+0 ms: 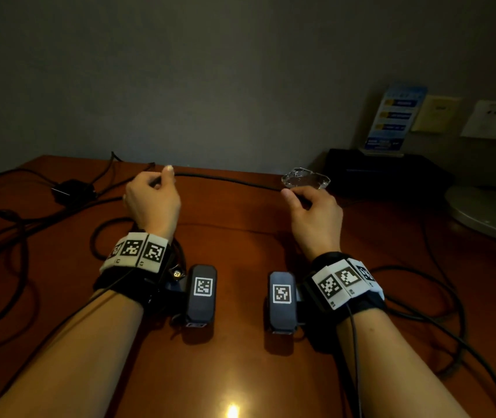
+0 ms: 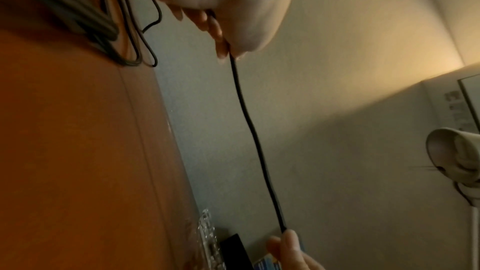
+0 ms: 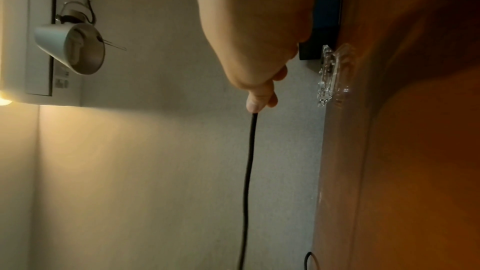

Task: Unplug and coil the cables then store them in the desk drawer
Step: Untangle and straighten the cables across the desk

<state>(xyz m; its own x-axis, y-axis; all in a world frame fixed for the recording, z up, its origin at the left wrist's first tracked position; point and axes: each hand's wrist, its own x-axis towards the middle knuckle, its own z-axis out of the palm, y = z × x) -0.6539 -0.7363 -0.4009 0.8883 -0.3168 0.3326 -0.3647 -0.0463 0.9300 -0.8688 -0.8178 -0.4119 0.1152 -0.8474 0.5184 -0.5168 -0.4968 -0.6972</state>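
A black cable (image 1: 228, 178) is held above the desk (image 1: 240, 236), stretched sideways. One end is pinched by the left hand (image 1: 153, 197), the other by the right hand (image 1: 313, 209).

Glossy wooden desk (image 1: 240, 242), matt black cable (image 1: 225, 178), clear glass dish (image 1: 305, 178)

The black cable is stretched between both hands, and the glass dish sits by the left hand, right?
Not quite. The black cable is stretched between the left hand and the right hand, but the glass dish sits by the right hand, as the head view shows.
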